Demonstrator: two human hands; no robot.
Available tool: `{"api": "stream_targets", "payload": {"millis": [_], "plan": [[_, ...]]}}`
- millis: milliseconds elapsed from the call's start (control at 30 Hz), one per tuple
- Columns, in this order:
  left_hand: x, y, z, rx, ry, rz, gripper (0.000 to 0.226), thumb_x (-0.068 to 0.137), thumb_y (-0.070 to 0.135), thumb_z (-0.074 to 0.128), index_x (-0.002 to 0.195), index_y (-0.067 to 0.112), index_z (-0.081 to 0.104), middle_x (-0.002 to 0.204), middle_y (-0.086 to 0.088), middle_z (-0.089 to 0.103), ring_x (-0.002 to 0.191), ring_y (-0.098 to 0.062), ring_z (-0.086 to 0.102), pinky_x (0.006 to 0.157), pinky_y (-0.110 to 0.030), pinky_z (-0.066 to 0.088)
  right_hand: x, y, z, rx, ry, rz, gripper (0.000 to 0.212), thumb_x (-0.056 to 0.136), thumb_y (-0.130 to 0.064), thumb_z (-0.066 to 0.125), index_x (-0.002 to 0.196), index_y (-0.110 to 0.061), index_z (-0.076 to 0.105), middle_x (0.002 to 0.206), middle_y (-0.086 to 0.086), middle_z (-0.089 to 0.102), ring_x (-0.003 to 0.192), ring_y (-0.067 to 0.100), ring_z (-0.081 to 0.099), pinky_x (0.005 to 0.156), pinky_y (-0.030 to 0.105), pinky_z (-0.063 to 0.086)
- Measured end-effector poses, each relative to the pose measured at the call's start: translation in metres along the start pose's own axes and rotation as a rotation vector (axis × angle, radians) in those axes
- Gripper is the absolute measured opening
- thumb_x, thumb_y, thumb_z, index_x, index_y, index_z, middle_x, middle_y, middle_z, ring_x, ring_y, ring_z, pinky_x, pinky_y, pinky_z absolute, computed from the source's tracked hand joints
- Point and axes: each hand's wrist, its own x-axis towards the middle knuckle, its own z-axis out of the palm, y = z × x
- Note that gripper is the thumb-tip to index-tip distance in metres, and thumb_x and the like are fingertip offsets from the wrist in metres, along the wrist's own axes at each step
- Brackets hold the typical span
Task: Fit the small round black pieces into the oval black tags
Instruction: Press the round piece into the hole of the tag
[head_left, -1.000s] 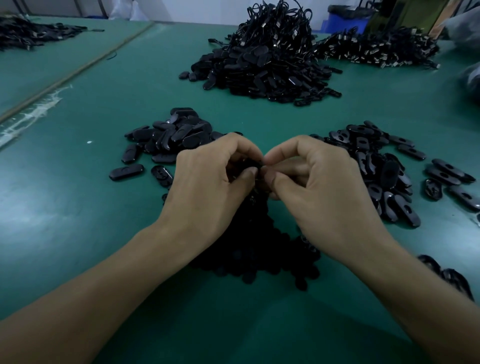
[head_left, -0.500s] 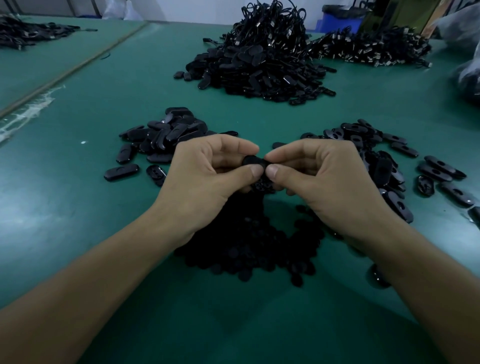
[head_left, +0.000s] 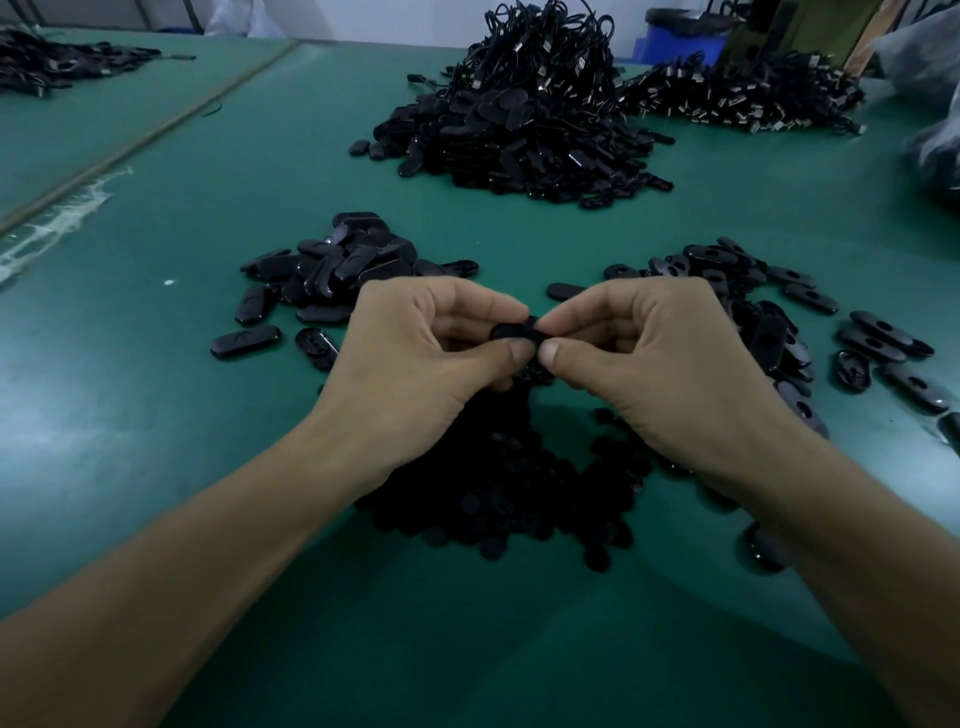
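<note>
Both hands meet above the green tabletop (head_left: 156, 467). The left hand (head_left: 415, 353) and the right hand (head_left: 660, 358) each pinch the same black oval tag (head_left: 514, 331) between thumb and forefinger, thumbs nearly touching. Whether a round piece sits in it cannot be told. A heap of small round pieces (head_left: 498, 493) lies under the wrists. Oval tags lie in a pile to the left (head_left: 332, 270) and another to the right (head_left: 779, 332), with a large heap (head_left: 519, 135) farther back.
</note>
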Motion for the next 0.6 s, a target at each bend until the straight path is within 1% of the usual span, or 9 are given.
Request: {"api": "stream_targets", "payload": {"millis": [100, 267, 333, 433, 467, 533, 567, 600], "plan": [[0.0, 0.0, -0.001, -0.004, 0.003, 0.018, 0.02, 0.077, 0.002, 0.082, 0.086, 0.018, 0.075, 0.075, -0.005, 0.077, 0.061, -0.014, 0.072, 0.062, -0.02, 0.058, -0.001, -0.002, 0.0, 0.008, 0.009, -0.006, 0.012, 0.084, -0.017, 0.076, 0.082, -0.028, 0.071, 0.069, -0.016, 0.071, 0.061, -0.001, 0.064, 0.058, 0.013, 0.047], [0.0, -0.001, -0.003, 0.05, 0.009, 0.042, 0.019, 0.076, 0.003, 0.083, 0.085, 0.018, 0.075, 0.074, -0.005, 0.077, 0.061, -0.016, 0.072, 0.064, -0.026, 0.062, -0.003, -0.002, 0.002, 0.0, -0.001, -0.024, 0.011, 0.085, -0.017, 0.076, 0.083, -0.027, 0.072, 0.072, -0.012, 0.073, 0.066, 0.004, 0.068, 0.065, 0.022, 0.055], [0.001, -0.001, -0.003, 0.063, 0.015, 0.054, 0.02, 0.076, 0.002, 0.083, 0.085, 0.018, 0.075, 0.074, -0.006, 0.077, 0.061, -0.017, 0.072, 0.065, -0.029, 0.063, -0.003, -0.002, 0.002, -0.01, 0.005, -0.039, 0.012, 0.085, -0.017, 0.075, 0.082, -0.028, 0.072, 0.073, -0.013, 0.073, 0.068, 0.003, 0.069, 0.066, 0.022, 0.055], [0.003, -0.004, -0.004, 0.085, 0.045, 0.083, 0.021, 0.078, 0.002, 0.083, 0.087, 0.019, 0.074, 0.074, -0.004, 0.076, 0.06, -0.016, 0.072, 0.062, -0.025, 0.061, -0.003, -0.002, 0.001, -0.048, 0.012, -0.066, 0.017, 0.089, -0.017, 0.073, 0.089, -0.034, 0.073, 0.079, -0.016, 0.074, 0.079, -0.002, 0.07, 0.076, 0.019, 0.055], [0.005, -0.005, -0.006, 0.102, 0.069, 0.095, 0.021, 0.078, 0.003, 0.083, 0.087, 0.02, 0.074, 0.074, -0.003, 0.076, 0.06, -0.016, 0.073, 0.061, -0.024, 0.06, -0.003, -0.001, 0.0, -0.081, 0.012, -0.07, 0.018, 0.091, -0.018, 0.071, 0.095, -0.035, 0.074, 0.083, -0.018, 0.074, 0.084, -0.005, 0.069, 0.08, 0.016, 0.054], [0.009, -0.01, -0.012, 0.133, 0.148, 0.104, 0.023, 0.08, 0.005, 0.082, 0.09, 0.025, 0.074, 0.077, 0.001, 0.077, 0.062, -0.016, 0.074, 0.064, -0.026, 0.061, -0.001, 0.002, -0.004, -0.229, 0.027, -0.08, 0.018, 0.095, -0.025, 0.067, 0.109, -0.035, 0.072, 0.093, -0.021, 0.07, 0.09, -0.008, 0.064, 0.082, 0.008, 0.049], [0.011, -0.014, -0.017, 0.148, 0.195, 0.104, 0.024, 0.081, 0.006, 0.082, 0.091, 0.026, 0.074, 0.079, 0.002, 0.077, 0.065, -0.017, 0.075, 0.067, -0.028, 0.062, -0.001, 0.004, -0.008, -0.333, 0.057, -0.076, 0.02, 0.096, -0.027, 0.065, 0.115, -0.032, 0.071, 0.096, -0.022, 0.067, 0.09, -0.008, 0.062, 0.082, 0.006, 0.046], [0.015, -0.017, -0.023, 0.17, 0.241, 0.103, 0.024, 0.082, 0.007, 0.081, 0.091, 0.028, 0.074, 0.08, 0.004, 0.077, 0.067, -0.017, 0.075, 0.069, -0.031, 0.062, 0.0, 0.006, -0.013, -0.44, 0.098, -0.064, 0.022, 0.097, -0.027, 0.063, 0.117, -0.027, 0.071, 0.098, -0.019, 0.066, 0.09, -0.004, 0.061, 0.085, 0.008, 0.045]]}}
